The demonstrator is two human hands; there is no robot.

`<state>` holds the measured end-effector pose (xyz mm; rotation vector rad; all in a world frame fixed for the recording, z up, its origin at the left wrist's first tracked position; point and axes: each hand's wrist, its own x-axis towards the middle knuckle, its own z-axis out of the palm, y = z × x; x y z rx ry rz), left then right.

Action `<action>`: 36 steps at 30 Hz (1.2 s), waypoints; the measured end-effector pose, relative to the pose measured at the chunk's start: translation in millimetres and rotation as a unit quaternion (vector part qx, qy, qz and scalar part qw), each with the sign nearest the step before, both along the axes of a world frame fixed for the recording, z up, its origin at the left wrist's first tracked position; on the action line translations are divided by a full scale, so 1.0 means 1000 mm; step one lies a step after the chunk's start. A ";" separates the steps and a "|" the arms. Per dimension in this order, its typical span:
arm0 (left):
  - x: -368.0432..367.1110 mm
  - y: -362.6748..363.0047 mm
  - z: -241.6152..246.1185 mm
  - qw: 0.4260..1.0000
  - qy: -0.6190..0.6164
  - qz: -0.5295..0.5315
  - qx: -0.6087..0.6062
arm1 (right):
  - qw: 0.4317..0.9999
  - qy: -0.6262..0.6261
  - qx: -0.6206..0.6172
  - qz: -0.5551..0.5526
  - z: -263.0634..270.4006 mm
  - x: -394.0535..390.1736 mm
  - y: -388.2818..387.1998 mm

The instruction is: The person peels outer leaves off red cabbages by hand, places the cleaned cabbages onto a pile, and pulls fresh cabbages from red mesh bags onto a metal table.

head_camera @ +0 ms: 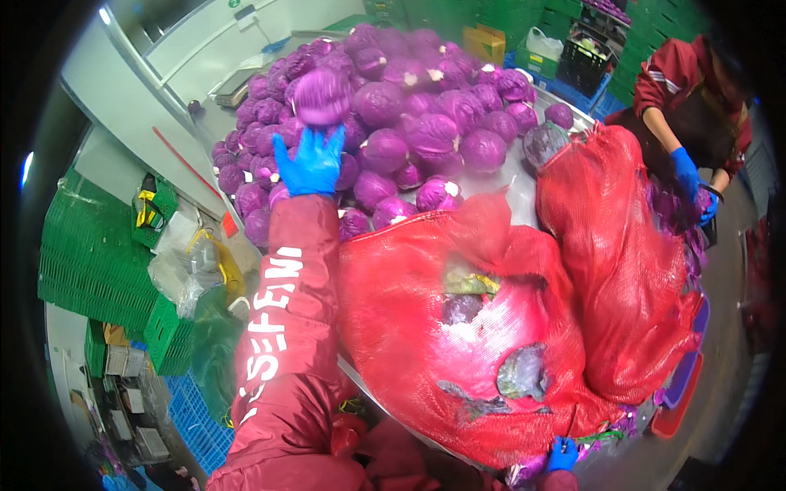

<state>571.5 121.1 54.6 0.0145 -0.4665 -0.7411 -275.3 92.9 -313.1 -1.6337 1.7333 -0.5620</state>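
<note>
My left hand point(311, 162), in a blue glove, reaches out over the heap with its fingers spread. Just beyond the fingertips is a motion-blurred red cabbage point(322, 96); whether they touch is unclear. Trimmed red cabbages point(377, 104) are piled on a metal table point(519, 199). Near the lower edge my right hand point(562, 455), also blue-gloved, is partly bent beside a red mesh sack point(393, 319). Something small and dark shows at its fingers, too small to name. Through holes in that sack, dull purple-grey cabbages point(522, 371) can be seen.
A second red mesh sack point(614, 264) lies to the right. Beyond it a co-worker point(681, 104) in blue gloves handles a cabbage. Green crates point(92, 239) and a blue plastic pallet point(199, 417) stand left. Purple and red tubs point(688, 356) sit by the right edge.
</note>
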 end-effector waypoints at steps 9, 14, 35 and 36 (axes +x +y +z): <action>-0.110 -0.013 -0.026 0.910 -0.236 -0.187 0.286 | 1.000 -0.016 0.003 0.000 0.065 0.052 0.009; -0.212 -0.031 -0.087 0.630 -0.426 -0.390 0.519 | 0.996 -0.071 0.055 -0.026 0.096 0.080 0.008; -0.300 -0.209 -0.163 0.210 -0.784 0.283 0.511 | 0.987 -0.133 0.024 -0.083 0.175 0.078 0.065; -0.303 -0.199 -0.162 0.233 -0.796 0.303 0.469 | 0.983 -0.158 -0.002 -0.096 0.174 0.077 0.065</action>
